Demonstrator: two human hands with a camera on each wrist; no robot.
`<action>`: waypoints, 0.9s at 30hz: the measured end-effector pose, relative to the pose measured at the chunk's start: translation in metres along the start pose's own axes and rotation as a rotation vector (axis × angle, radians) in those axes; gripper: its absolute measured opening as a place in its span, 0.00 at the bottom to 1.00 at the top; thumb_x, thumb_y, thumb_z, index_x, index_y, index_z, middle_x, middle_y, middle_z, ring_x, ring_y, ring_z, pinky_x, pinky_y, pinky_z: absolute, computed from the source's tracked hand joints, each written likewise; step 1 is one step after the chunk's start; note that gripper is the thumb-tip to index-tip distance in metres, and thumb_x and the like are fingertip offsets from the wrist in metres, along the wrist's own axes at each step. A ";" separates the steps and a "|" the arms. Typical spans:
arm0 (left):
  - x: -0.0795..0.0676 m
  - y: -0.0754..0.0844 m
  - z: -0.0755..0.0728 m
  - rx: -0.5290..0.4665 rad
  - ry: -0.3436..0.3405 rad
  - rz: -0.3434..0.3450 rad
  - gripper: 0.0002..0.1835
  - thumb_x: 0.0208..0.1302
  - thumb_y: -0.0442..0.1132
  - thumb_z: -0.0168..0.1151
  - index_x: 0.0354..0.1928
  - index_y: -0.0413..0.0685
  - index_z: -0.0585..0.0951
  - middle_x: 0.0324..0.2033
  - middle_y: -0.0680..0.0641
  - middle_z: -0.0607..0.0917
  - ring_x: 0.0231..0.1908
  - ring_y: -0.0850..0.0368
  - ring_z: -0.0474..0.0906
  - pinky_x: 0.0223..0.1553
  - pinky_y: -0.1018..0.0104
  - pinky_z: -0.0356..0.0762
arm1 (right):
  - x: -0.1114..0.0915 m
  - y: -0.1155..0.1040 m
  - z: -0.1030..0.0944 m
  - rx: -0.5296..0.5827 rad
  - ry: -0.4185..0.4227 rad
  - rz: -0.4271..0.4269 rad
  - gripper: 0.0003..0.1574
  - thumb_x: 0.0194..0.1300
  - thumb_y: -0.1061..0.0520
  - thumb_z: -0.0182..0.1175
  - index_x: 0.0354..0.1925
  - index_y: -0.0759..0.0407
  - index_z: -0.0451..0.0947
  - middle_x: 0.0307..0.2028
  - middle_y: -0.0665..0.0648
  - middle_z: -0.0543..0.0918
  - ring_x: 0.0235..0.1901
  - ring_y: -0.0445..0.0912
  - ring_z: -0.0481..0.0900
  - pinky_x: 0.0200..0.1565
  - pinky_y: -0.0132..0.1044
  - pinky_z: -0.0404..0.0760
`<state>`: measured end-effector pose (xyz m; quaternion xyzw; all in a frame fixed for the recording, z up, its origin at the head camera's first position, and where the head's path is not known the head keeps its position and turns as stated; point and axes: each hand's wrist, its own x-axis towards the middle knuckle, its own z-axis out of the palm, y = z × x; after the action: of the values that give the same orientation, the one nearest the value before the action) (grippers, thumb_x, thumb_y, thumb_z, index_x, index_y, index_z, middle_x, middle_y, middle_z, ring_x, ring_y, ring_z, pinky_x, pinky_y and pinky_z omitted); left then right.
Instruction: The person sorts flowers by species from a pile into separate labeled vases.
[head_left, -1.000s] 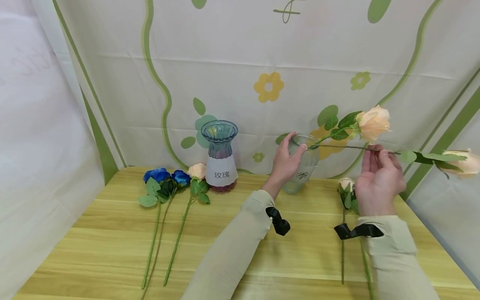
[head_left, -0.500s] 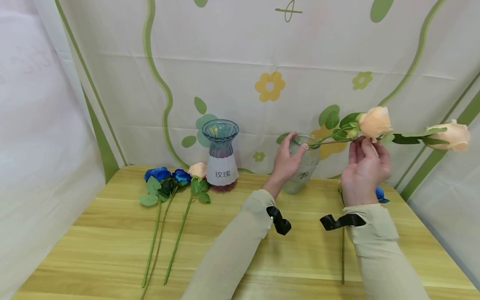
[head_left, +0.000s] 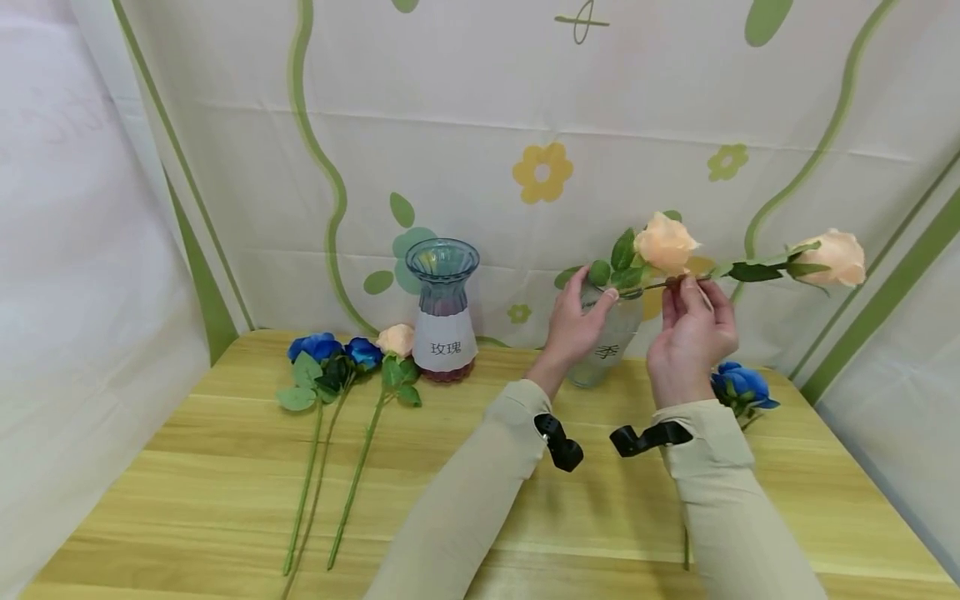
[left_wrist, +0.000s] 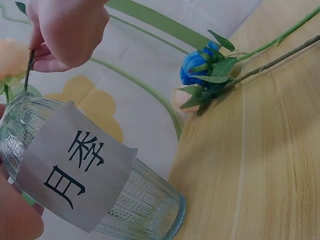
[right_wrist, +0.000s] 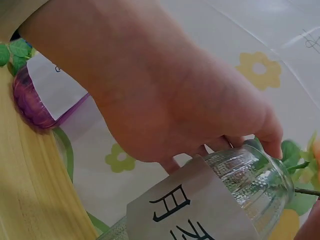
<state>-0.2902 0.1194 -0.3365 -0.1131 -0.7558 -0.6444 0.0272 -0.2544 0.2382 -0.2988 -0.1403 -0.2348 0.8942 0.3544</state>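
Observation:
My left hand [head_left: 576,321] grips the neck of a clear ribbed glass vase [left_wrist: 145,200], thumb at the rim. The vase leans a little on the table and wears a paper label [left_wrist: 77,167] with black characters. One peach rose [head_left: 666,243] stands in it, leaning right over the rim. With thumb and fingers my right hand [head_left: 693,333] pinches the dark stem of a second peach rose [head_left: 831,257], whose bloom points right. That stem [right_wrist: 306,191] runs nearly level into the vase's mouth. In the right wrist view, the left hand [right_wrist: 185,100] covers the vase's side.
A blue-to-purple glass vase [head_left: 442,287] with a paper label stands left of centre. Blue roses [head_left: 315,347] and a peach rose [head_left: 395,341] lie at the left of the table. Behind my right wrist lie a blue rose [head_left: 742,385] and a pale one [left_wrist: 187,100].
My right hand has moved left toward the vase, sliding the pinched rose's stem further into its mouth. The rose in the vase has shifted left. The left hand has kept its hold.

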 end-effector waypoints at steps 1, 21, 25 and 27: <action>0.000 0.000 0.000 0.000 0.000 0.001 0.39 0.75 0.59 0.58 0.84 0.63 0.59 0.82 0.52 0.64 0.82 0.47 0.58 0.82 0.41 0.56 | 0.000 0.002 0.001 -0.007 -0.002 -0.005 0.10 0.63 0.71 0.73 0.42 0.65 0.84 0.44 0.61 0.89 0.42 0.51 0.90 0.51 0.39 0.89; 0.000 0.000 0.000 -0.002 0.011 0.011 0.37 0.76 0.58 0.58 0.83 0.63 0.62 0.82 0.52 0.65 0.82 0.48 0.58 0.81 0.42 0.58 | -0.004 0.035 0.002 -0.200 -0.069 -0.145 0.07 0.61 0.72 0.74 0.35 0.64 0.89 0.34 0.55 0.86 0.39 0.45 0.88 0.50 0.34 0.87; 0.000 -0.001 0.000 -0.004 0.006 0.017 0.37 0.77 0.58 0.57 0.83 0.64 0.61 0.82 0.52 0.65 0.82 0.47 0.58 0.81 0.42 0.57 | -0.003 0.038 -0.001 -0.238 -0.083 -0.144 0.08 0.61 0.74 0.72 0.36 0.64 0.89 0.34 0.54 0.86 0.39 0.46 0.86 0.52 0.36 0.85; 0.000 -0.001 0.000 -0.001 0.003 0.014 0.37 0.77 0.58 0.57 0.83 0.64 0.61 0.82 0.52 0.64 0.82 0.48 0.58 0.81 0.42 0.57 | -0.003 0.040 -0.002 -0.246 -0.081 -0.140 0.08 0.62 0.75 0.71 0.36 0.65 0.88 0.34 0.55 0.86 0.40 0.46 0.87 0.52 0.36 0.85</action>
<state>-0.2909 0.1195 -0.3377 -0.1173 -0.7547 -0.6447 0.0327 -0.2739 0.2118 -0.3211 -0.1299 -0.3659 0.8366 0.3864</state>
